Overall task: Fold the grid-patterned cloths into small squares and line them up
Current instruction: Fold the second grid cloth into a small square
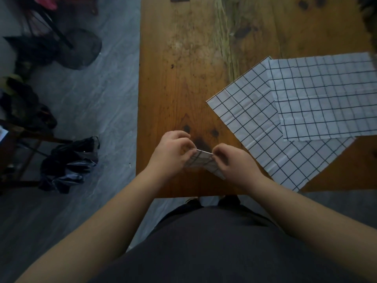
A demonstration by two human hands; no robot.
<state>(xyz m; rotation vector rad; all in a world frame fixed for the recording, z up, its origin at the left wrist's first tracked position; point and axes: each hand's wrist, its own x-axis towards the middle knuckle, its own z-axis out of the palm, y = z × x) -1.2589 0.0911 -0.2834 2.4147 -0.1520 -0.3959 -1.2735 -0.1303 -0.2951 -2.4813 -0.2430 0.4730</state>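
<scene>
both the left hand [173, 152] and the right hand [230, 162] pinch the small folded cloth [201, 161] at the near end of the table [183, 78], likely to press its fold tight, while two open cloths [255, 123] wait on the right.

Dark charcoal top [204, 248], bare forearms [114, 217], bare left hand [171, 152] and right hand [232, 163], dark shoes [228, 200] beneath.
</scene>
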